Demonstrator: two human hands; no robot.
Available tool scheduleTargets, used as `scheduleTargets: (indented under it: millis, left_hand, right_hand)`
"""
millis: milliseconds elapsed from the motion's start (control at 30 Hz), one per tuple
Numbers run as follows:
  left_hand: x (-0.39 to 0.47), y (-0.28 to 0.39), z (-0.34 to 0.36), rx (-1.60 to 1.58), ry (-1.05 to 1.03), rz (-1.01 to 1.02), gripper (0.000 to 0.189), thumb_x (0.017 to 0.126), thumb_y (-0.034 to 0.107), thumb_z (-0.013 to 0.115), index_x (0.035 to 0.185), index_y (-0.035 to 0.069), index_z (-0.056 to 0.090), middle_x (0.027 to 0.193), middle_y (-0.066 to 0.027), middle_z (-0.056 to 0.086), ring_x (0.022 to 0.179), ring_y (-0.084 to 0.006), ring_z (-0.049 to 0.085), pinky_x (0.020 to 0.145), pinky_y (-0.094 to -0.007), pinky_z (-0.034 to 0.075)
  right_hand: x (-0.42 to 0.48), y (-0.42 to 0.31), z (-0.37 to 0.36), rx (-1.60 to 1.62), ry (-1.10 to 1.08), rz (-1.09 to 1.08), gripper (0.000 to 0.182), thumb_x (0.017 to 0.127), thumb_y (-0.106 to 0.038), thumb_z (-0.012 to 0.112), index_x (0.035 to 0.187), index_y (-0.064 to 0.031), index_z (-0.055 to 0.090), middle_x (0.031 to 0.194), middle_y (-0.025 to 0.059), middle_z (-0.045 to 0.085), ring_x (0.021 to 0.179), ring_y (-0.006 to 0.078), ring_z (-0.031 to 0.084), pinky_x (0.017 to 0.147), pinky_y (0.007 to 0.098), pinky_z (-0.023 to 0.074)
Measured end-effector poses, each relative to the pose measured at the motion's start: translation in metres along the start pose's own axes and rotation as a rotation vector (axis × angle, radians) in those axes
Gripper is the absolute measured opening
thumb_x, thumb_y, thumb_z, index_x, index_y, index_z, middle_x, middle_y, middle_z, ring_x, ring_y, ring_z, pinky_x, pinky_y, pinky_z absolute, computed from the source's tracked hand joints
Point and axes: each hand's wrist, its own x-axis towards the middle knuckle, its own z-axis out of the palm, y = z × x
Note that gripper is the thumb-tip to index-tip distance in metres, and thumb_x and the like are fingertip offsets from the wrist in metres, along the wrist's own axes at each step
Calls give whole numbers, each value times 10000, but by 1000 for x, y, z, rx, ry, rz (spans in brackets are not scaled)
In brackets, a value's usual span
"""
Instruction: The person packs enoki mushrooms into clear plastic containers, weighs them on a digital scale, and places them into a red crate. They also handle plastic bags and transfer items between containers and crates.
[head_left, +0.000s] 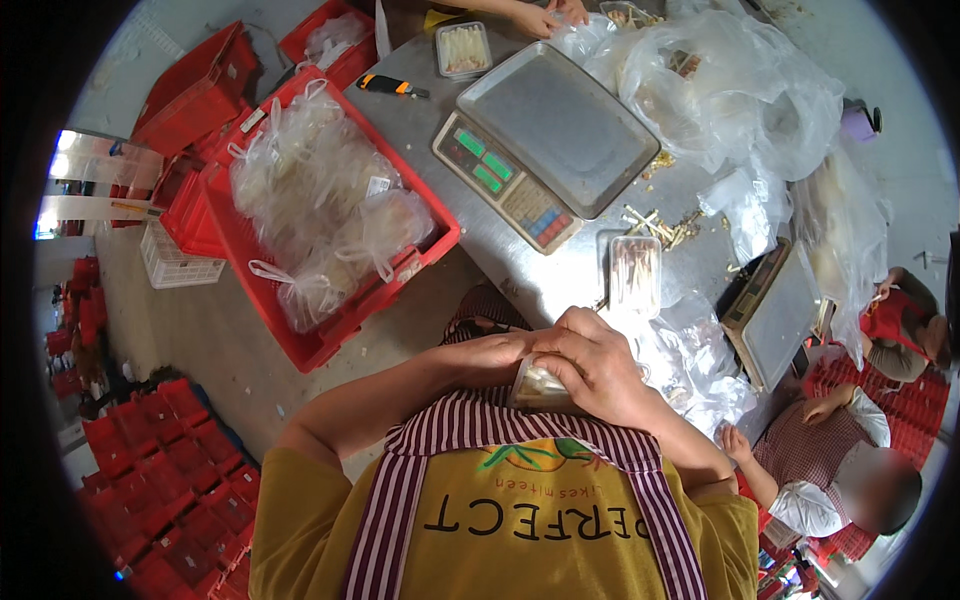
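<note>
Close to the front of my apron, my right hand (596, 367) grips a small clear plastic tray (541, 385) of pale, stick-like produce, its thumb and fingers over the top. My left hand (506, 349) is at the tray's far left side, its fingers largely hidden behind my right hand. Just beyond, on the metal table (517, 266), lies another clear tray (635, 276) of pale stalks with brownish ends. Loose stalks (660, 229) are scattered beside it. A digital scale (555, 142) with a bare metal pan stands farther off, its green displays lit.
A red crate (337, 352) of knotted plastic bags stands at the left. A box cutter (390, 85) and a filled tray (463, 49) lie at the back. Large plastic bags (720, 90) and a second, tilted scale (780, 315) are at right. A co-worker's hands (551, 19) work opposite; other people are at right.
</note>
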Motion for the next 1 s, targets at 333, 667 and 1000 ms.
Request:
scheduleTargets:
  millis: [333,667,1000]
  left_hand:
    - [12,10,-10,731,43,169,288,974,213,541,1204,40,548,1192,-95,575,1150,-160,540,974,-318,417]
    - [4,27,-30,622,114,162,322,966,220,549,1234,43,530,1205,-89,568,1164,-165,527,999,-314,409]
    - [-20,57,-74,172,185,41,315,940,138,474,1211,-7,544,1147,-76,576,1106,-140,538,958,-284,422]
  right_hand:
    - [3,6,9,-165,136,-129,150,733,-60,738,867,-18,687,815,89,565,734,264,558,636,361,455]
    - [37,-4,11,-111,150,-179,169,747,-110,744,880,-30,678,852,92,578,759,270,557,690,375,447]
    - [75,-9,-20,-319,74,-6,364,741,-212,759,1025,-8,656,915,124,585,843,314,577,742,407,460]
